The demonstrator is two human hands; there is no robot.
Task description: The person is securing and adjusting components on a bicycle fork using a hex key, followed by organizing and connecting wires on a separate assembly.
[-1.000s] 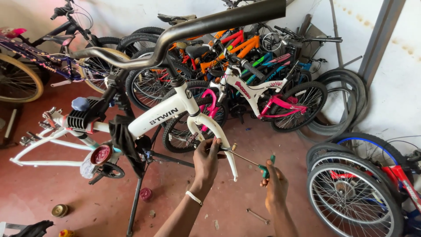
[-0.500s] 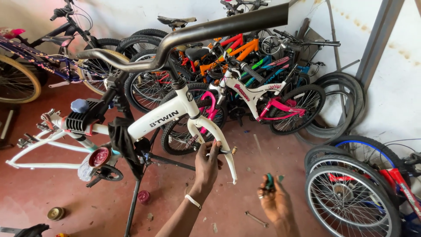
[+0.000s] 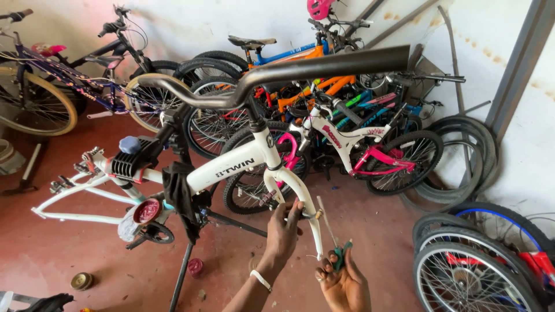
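- At the far left, a dark bicycle (image 3: 63,75) is seen leaning near the wall, with a small round tin (image 3: 81,281) lying on the red floor (image 3: 52,254) below.
- A white bicycle frame (image 3: 231,167) is held clamped in a repair stand (image 3: 182,266), wheels removed; it is judged stiff and moderately heavy, steadied by the clamp rather than by the hands.
- The white fork (image 3: 300,193) hangs down from the frame's front; its painted legs are judged smooth and somewhat slippery, best taken low on a leg, near the brake mount.
- The left hand (image 3: 283,228) is closed on the fork leg, fingers pinched at the small brake fitting (image 3: 315,215), a pale band worn on the wrist.
- The right hand (image 3: 342,282) is wrapped in a narrow grip round the green handle of a screwdriver (image 3: 330,234), whose thin shaft is angled up to the fitting; the tool is judged light and rigid, best held by the handle.
- Behind, a row of coloured bicycles (image 3: 347,121) is parked against the wall.
- At the right, loose wheels (image 3: 468,271) and tyres (image 3: 462,156) are stacked.
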